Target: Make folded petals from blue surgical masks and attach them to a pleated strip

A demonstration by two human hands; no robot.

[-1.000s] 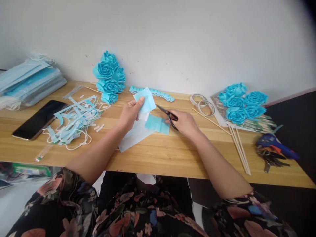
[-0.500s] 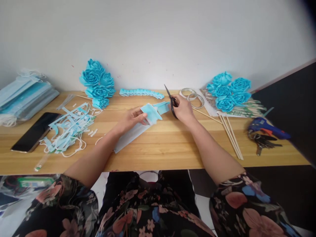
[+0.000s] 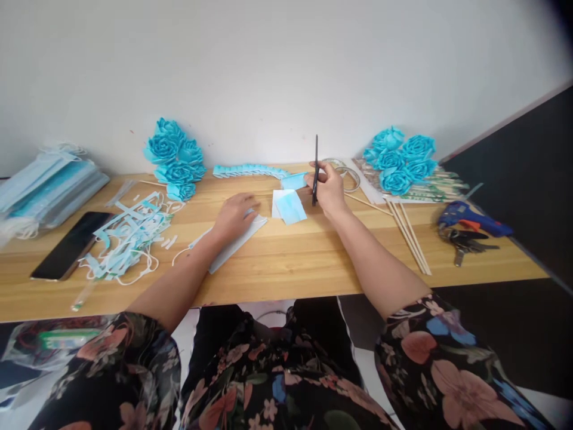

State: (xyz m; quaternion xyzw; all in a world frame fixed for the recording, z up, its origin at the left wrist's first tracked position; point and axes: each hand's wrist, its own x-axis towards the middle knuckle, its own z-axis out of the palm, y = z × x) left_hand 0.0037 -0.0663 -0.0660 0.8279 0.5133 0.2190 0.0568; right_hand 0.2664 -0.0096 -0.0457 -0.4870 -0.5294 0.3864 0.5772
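My right hand (image 3: 329, 188) is closed round black scissors (image 3: 316, 162), blades together and pointing straight up, and its fingertips touch a small blue cut piece (image 3: 294, 180) on the wooden table (image 3: 290, 263). Two more cut pieces, one white and one blue (image 3: 290, 206), lie just left of that hand. My left hand (image 3: 233, 216) rests palm down, fingers loosely curled, on a pale face mask sheet (image 3: 233, 243) lying flat on the table.
A row of folded blue pieces (image 3: 248, 171) lies near the wall. Blue fabric roses (image 3: 173, 158) stand at back left, more roses on sticks (image 3: 398, 161) at back right. Mask scraps (image 3: 128, 233), a phone (image 3: 71, 245), stacked masks (image 3: 45, 185), tape rolls (image 3: 347, 173), skewers (image 3: 409, 233), a glue gun (image 3: 472, 218).
The cut blue pieces left my left hand and now lie on the table. That hand dropped onto the mask sheet. My right hand moved back and tipped the scissors upright.
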